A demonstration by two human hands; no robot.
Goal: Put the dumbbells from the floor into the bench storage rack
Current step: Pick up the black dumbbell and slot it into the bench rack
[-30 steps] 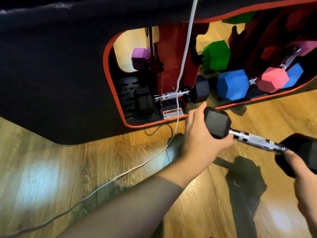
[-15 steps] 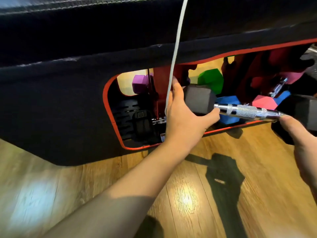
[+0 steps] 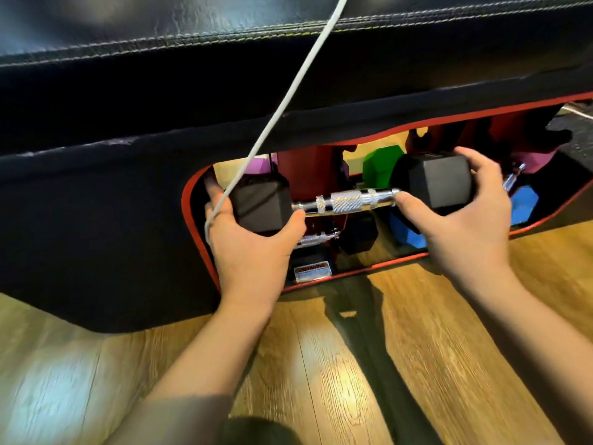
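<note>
Both ends gripped: left hand (image 3: 253, 248) cupping the left head, right hand (image 3: 462, 226) wrapped round the right head of the black dumbbell (image 3: 349, 200). Held level at the rack opening (image 3: 192, 200), long axis left-right, slots just beyond, farther in. White cord (image 3: 288, 91) draped across the left fingers (image 3: 213, 194).

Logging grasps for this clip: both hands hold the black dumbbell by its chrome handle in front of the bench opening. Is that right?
Not quite. In the head view the left hand grips one hex head of the black dumbbell and the right hand grips the other; its chrome handle is bare between them. It is in front of the bench opening.
</note>
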